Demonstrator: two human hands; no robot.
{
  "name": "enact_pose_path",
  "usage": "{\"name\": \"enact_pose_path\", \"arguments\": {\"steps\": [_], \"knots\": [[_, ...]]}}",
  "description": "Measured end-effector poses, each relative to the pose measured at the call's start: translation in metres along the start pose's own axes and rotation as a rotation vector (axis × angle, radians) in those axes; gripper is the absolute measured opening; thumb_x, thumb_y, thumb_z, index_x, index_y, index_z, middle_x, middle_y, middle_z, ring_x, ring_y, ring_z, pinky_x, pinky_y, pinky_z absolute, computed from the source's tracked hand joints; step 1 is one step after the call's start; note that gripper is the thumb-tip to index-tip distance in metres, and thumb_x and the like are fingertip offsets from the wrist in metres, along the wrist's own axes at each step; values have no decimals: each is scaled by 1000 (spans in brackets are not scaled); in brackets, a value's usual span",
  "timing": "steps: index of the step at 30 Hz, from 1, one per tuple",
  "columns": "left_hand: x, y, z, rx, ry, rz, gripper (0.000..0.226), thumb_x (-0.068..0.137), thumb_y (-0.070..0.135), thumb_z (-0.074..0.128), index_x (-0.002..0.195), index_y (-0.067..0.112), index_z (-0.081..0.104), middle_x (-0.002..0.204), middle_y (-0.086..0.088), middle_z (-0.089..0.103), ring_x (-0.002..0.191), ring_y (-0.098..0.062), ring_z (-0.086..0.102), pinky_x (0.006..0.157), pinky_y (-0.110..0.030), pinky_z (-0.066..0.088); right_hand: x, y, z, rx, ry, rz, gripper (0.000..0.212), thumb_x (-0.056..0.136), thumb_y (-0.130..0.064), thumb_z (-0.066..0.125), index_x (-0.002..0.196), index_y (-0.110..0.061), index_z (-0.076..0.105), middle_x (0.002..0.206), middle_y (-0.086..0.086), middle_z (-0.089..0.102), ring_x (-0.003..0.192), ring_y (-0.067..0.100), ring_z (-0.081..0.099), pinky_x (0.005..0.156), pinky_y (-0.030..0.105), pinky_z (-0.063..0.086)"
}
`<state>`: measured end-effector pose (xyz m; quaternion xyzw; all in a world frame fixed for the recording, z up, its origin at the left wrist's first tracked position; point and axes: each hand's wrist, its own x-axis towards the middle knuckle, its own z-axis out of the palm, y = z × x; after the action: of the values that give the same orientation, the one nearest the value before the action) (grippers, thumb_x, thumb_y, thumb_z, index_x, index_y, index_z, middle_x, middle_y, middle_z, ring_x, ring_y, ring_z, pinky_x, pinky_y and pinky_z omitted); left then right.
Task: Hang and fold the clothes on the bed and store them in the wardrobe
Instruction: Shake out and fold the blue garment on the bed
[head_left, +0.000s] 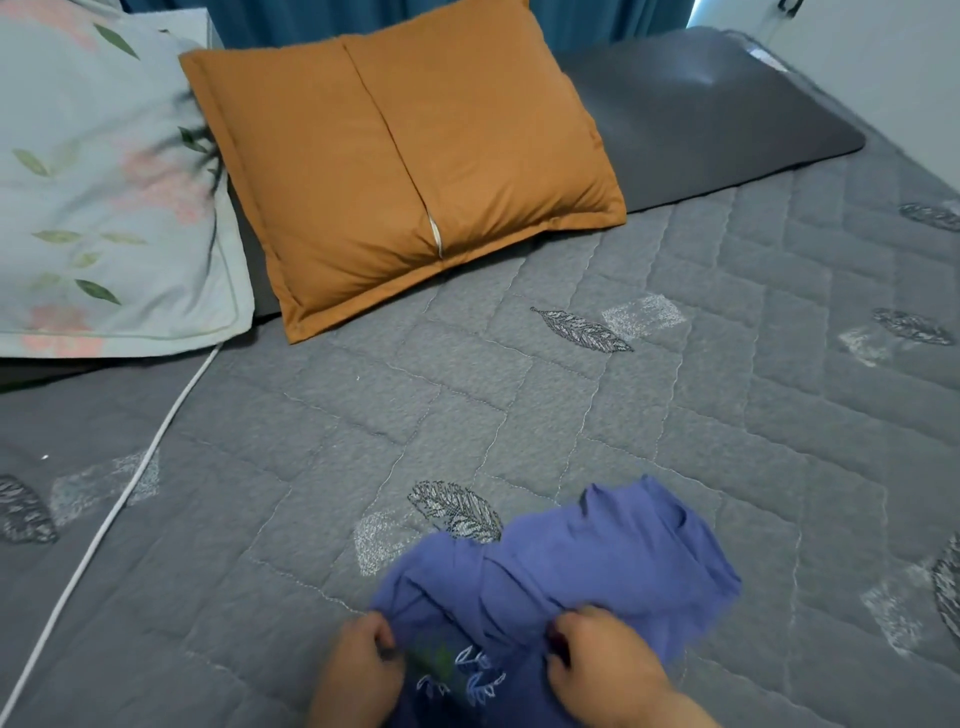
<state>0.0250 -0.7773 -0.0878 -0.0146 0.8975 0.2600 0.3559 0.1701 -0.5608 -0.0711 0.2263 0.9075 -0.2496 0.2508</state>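
A blue-violet garment (597, 561) with a pale leaf print lies bunched at the near edge of the grey quilted bed (467, 405). My left hand (358, 670) grips its left side with curled fingers. My right hand (597, 660) grips the cloth a little to the right, fingers curled into the fabric. The far part of the garment rests on the quilt; its near part runs out of view below the frame. The wardrobe is not in view.
An orange pillow (405, 166) leans at the head of the bed, a pale floral pillow (98, 197) to its left. A dark grey mat (717, 114) lies behind them. A white cord (119, 499) runs along the left side. Blue curtains (597, 21) hang behind.
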Motion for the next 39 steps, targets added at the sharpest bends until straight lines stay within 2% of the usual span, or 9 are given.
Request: {"name": "enact_pose_path", "arguments": {"steps": [6, 9, 11, 21, 24, 27, 31, 34, 39], "knots": [[0, 7, -11, -471, 142, -164, 36, 70, -19, 56, 98, 2, 48, 79, -18, 56, 64, -26, 48, 61, -39, 39, 23, -32, 1, 148, 145, 57, 95, 89, -45, 56, 150, -39, -17, 160, -6, -9, 134, 27, 43, 96, 39, 45], [8, 14, -30, -443, -55, -308, 40, 72, -11, 59, 112, -7, 58, 104, -23, 62, 87, -32, 61, 62, -32, 48, 44, -34, -12, 165, 172, 123, 66, 89, -35, 56, 147, -22, 28, 139, 6, 46, 117, 30, 56, 91, 38, 46], [7, 12, -42, -543, -79, -284, 38, 83, -15, 47, 120, -12, 54, 96, -17, 61, 83, -28, 60, 54, -30, 46, 50, -40, -31, 204, 226, 171, 5, 89, -21, 51, 87, -20, 56, 106, 9, 67, 101, 31, 62, 83, 36, 47], [-84, 121, -187, -1195, -477, 170, 41, 74, -11, 46, 107, -1, 69, 109, -27, 68, 91, -38, 69, 69, -39, 60, -30, -62, -156, 326, 269, 223, 39, 83, -9, 55, 50, -18, 35, 62, 2, 46, 72, 21, 45, 59, 31, 28], [-134, 171, -239, -1111, -531, 331, 35, 74, -8, 49, 102, -6, 69, 107, -31, 67, 87, -37, 69, 73, -41, 58, -82, -94, -198, 164, 104, 95, 13, 82, -22, 52, 73, -21, 61, 93, 4, 66, 95, 22, 61, 70, 25, 41], [-196, 223, -284, -883, -555, 539, 29, 65, -6, 59, 90, -2, 73, 95, -25, 69, 81, -28, 67, 70, -31, 56, -139, -147, -243, 456, 143, -124, 62, 74, -47, 67, 132, -52, 46, 132, -34, 49, 123, -11, 47, 97, 8, 37], [-286, 285, -337, -636, -554, 787, 26, 69, 3, 53, 82, 8, 74, 84, -13, 69, 75, -18, 65, 68, -24, 52, -214, -228, -288, 1038, 83, -249, 59, 43, -6, 90, 86, -43, 75, 88, -15, 75, 94, 7, 69, 78, 22, 49], [-348, 318, -378, -437, -376, 985, 29, 81, -1, 51, 77, 16, 74, 78, 0, 68, 74, -8, 61, 69, -17, 48, -211, -253, -343, 1361, 903, 49, 22, 66, 11, 74, 79, -6, 71, 85, 23, 67, 101, 26, 62, 92, 28, 37], [-415, 354, -449, -196, 104, 1195, 35, 94, 0, 48, 76, 21, 70, 72, 9, 67, 69, 0, 59, 64, -12, 45, -290, -258, -409, 1071, 487, -402, 16, 91, 4, 60, 99, -5, 71, 95, 3, 70, 84, 4, 61, 72, 15, 49]]}}
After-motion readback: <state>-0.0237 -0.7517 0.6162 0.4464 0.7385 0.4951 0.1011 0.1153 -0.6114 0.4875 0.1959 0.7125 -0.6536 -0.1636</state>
